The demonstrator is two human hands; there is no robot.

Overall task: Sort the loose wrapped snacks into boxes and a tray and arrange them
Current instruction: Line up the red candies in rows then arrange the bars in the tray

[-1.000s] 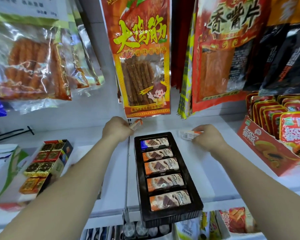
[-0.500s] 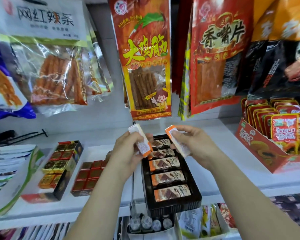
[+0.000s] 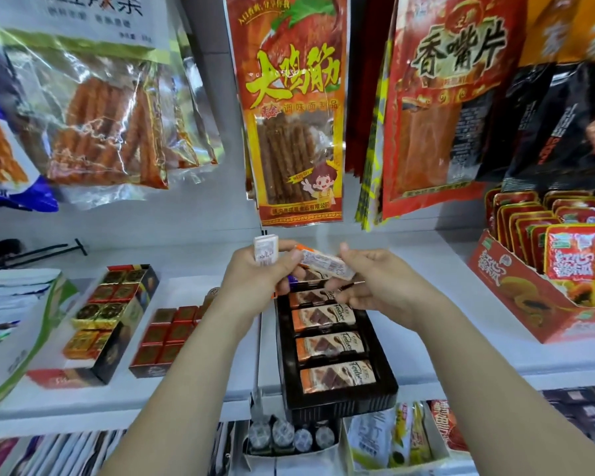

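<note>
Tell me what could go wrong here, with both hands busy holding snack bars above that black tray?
1. The left hand grips an upright bar, and its thumb also seems to touch the second bar, which the right hand pinches. One bar could slip and drop.
2. The black tray seems to jut past the shelf edge, so pressing bars in might tip it.
</note>
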